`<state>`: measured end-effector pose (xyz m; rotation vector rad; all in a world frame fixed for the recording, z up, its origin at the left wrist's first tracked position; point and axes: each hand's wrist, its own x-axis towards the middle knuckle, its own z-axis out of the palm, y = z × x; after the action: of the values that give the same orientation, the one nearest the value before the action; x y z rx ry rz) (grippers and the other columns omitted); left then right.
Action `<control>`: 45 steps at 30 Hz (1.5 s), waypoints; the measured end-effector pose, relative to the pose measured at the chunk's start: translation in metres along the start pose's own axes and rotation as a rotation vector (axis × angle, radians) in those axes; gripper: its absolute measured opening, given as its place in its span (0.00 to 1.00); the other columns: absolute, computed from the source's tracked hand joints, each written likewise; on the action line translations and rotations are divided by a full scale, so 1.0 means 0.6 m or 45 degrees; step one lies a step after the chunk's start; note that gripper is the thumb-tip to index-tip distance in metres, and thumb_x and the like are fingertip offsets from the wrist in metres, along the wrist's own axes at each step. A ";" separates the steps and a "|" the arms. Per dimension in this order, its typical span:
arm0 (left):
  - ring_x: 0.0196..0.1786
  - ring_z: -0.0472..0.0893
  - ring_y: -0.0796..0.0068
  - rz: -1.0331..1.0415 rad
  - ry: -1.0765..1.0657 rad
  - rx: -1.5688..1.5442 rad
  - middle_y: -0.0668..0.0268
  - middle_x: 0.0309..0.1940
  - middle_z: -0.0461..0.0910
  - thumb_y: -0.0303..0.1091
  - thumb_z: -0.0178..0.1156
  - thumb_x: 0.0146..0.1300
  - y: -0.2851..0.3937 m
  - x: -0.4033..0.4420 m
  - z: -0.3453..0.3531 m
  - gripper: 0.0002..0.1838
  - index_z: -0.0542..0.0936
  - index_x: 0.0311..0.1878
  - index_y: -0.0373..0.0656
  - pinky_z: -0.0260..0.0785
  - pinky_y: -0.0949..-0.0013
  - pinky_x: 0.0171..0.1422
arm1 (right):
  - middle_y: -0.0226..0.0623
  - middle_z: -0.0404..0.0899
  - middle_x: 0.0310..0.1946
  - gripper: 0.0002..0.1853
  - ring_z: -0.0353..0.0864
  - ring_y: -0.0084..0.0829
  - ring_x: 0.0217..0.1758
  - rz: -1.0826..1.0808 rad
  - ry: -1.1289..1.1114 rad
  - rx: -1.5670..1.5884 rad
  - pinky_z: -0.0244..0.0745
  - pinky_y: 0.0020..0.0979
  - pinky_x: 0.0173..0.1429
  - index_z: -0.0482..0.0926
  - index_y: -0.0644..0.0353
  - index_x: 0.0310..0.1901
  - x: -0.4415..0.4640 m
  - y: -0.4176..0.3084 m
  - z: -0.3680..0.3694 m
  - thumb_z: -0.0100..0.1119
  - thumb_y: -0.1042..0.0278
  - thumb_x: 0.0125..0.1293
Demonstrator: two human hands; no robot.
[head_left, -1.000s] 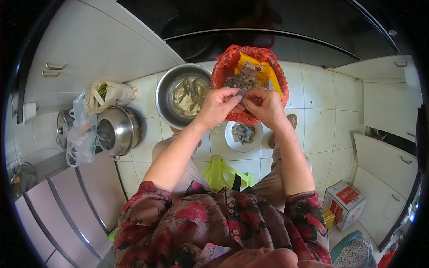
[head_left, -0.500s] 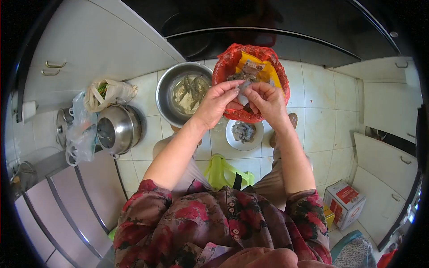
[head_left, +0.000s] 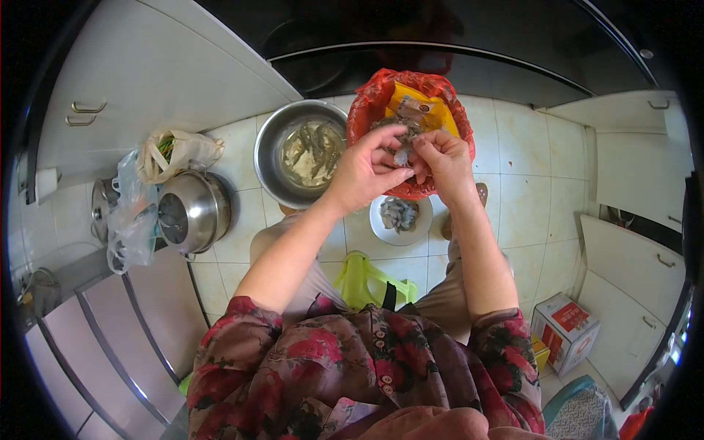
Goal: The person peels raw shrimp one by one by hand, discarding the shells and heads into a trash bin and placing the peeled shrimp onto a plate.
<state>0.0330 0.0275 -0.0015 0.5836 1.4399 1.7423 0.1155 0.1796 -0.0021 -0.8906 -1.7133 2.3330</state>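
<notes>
A grey, partly peeled shrimp (head_left: 401,156) is between my hands, over a bin lined with a red plastic bag (head_left: 364,103). My left hand (head_left: 367,172) curls its fingers and thumb around the shrimp's left side. At the other side, my right hand (head_left: 449,165) pinches thumb against fingers; the exact grip there is partly hidden. Below the hands, a white plate (head_left: 376,224) holds a heap of peeled shrimp (head_left: 398,215). To the left, a steel basin (head_left: 268,165) contains several whole shrimp (head_left: 317,147) in cloudy water.
A yellow packet (head_left: 440,114) and shell scraps lie in the bin. At left stand a steel pot (head_left: 194,209), a cloth bag of greens (head_left: 198,150) and a clear plastic bag (head_left: 136,227). A green stool (head_left: 357,282) is between my legs; a carton (head_left: 565,330) sits at right.
My left fingers have loosened and spread from their tight pinch, and the left hand has tilted. The right hand has shifted slightly right, leaving a wider gap between the hands.
</notes>
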 end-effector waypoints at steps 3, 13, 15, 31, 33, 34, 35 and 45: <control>0.43 0.81 0.77 0.239 -0.002 0.570 0.63 0.44 0.76 0.21 0.61 0.60 -0.004 -0.005 0.003 0.24 0.71 0.61 0.40 0.78 0.75 0.45 | 0.35 0.79 0.23 0.07 0.75 0.19 0.18 0.039 0.016 0.050 0.72 0.20 0.20 0.77 0.67 0.35 0.001 0.000 -0.006 0.56 0.71 0.66; 0.38 0.83 0.74 -0.017 0.076 -0.046 0.60 0.36 0.80 0.29 0.52 0.70 0.003 0.002 -0.007 0.12 0.75 0.52 0.33 0.79 0.73 0.42 | 0.31 0.79 0.24 0.08 0.74 0.16 0.18 0.071 -0.128 0.100 0.71 0.18 0.22 0.80 0.63 0.41 -0.015 -0.020 0.005 0.55 0.68 0.69; 0.37 0.84 0.74 -0.020 0.091 -0.077 0.60 0.36 0.80 0.29 0.52 0.70 0.003 0.002 -0.009 0.12 0.75 0.50 0.32 0.80 0.72 0.41 | 0.32 0.80 0.25 0.08 0.77 0.21 0.22 -0.127 -0.162 -0.259 0.73 0.21 0.27 0.82 0.63 0.41 -0.019 -0.027 0.004 0.58 0.70 0.67; 0.30 0.83 0.75 -0.219 -0.015 0.036 0.61 0.32 0.81 0.24 0.52 0.66 -0.005 -0.006 -0.016 0.11 0.76 0.49 0.30 0.79 0.73 0.36 | 0.40 0.81 0.26 0.06 0.81 0.28 0.29 -0.547 -0.296 -1.055 0.75 0.27 0.35 0.82 0.67 0.34 -0.023 -0.025 -0.008 0.60 0.76 0.55; 0.30 0.83 0.75 -0.202 -0.029 0.015 0.61 0.32 0.81 0.24 0.52 0.66 -0.003 -0.006 -0.016 0.11 0.76 0.49 0.30 0.79 0.73 0.36 | 0.45 0.81 0.23 0.06 0.82 0.32 0.25 -0.428 -0.241 -0.868 0.75 0.30 0.33 0.82 0.66 0.33 -0.022 -0.020 -0.010 0.61 0.75 0.53; 0.30 0.83 0.74 -0.192 -0.039 0.017 0.60 0.32 0.81 0.24 0.52 0.66 -0.003 -0.006 -0.015 0.11 0.76 0.49 0.30 0.79 0.73 0.36 | 0.45 0.81 0.23 0.06 0.82 0.32 0.25 -0.428 -0.241 -0.868 0.75 0.30 0.33 0.82 0.66 0.33 -0.020 -0.017 -0.013 0.61 0.75 0.53; 0.30 0.83 0.74 -0.183 -0.050 0.019 0.60 0.31 0.81 0.24 0.51 0.67 -0.002 -0.006 -0.015 0.11 0.75 0.50 0.30 0.79 0.73 0.37 | 0.42 0.81 0.22 0.07 0.80 0.26 0.25 -0.319 -0.232 -0.804 0.75 0.28 0.32 0.83 0.67 0.34 -0.018 -0.014 -0.016 0.61 0.74 0.54; 0.36 0.85 0.74 -0.023 -0.109 0.018 0.58 0.33 0.83 0.25 0.51 0.68 0.000 -0.008 -0.022 0.12 0.76 0.51 0.32 0.79 0.73 0.42 | 0.30 0.79 0.22 0.05 0.75 0.15 0.22 -0.142 -0.212 -0.378 0.71 0.20 0.24 0.81 0.68 0.36 -0.023 -0.027 -0.013 0.59 0.75 0.63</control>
<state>0.0260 0.0157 -0.0042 0.6433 1.3948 1.6745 0.1267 0.1860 0.0165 -0.6319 -2.1576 2.1708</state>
